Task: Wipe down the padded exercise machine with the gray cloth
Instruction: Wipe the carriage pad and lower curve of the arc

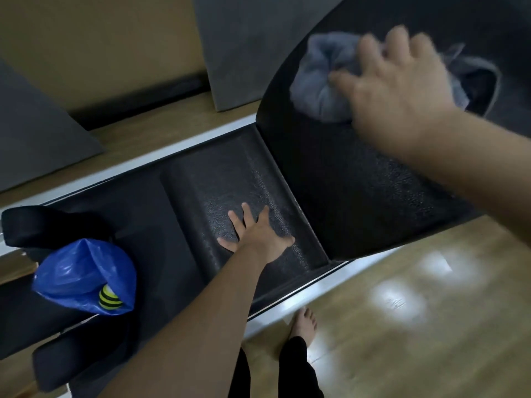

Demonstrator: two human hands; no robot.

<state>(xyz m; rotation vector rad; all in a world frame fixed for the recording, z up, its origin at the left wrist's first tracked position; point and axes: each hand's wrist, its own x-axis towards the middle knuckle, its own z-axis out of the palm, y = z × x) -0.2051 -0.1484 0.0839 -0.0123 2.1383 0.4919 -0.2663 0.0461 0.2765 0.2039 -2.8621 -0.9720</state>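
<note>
The padded exercise machine is black, with a curved raised pad at the upper right and a lower ridged pad in the middle. My right hand presses a bunched gray cloth onto the raised pad near the top right; the hand is blurred by motion. My left hand lies flat, fingers spread, on the lower ridged pad, holding nothing.
A blue plastic bag with a yellow-and-black striped ball sits on the machine's left end between two black shoulder pads. Silver rails edge the frame. Dark gray foam panels lean at the back. My bare foot stands on the wood floor.
</note>
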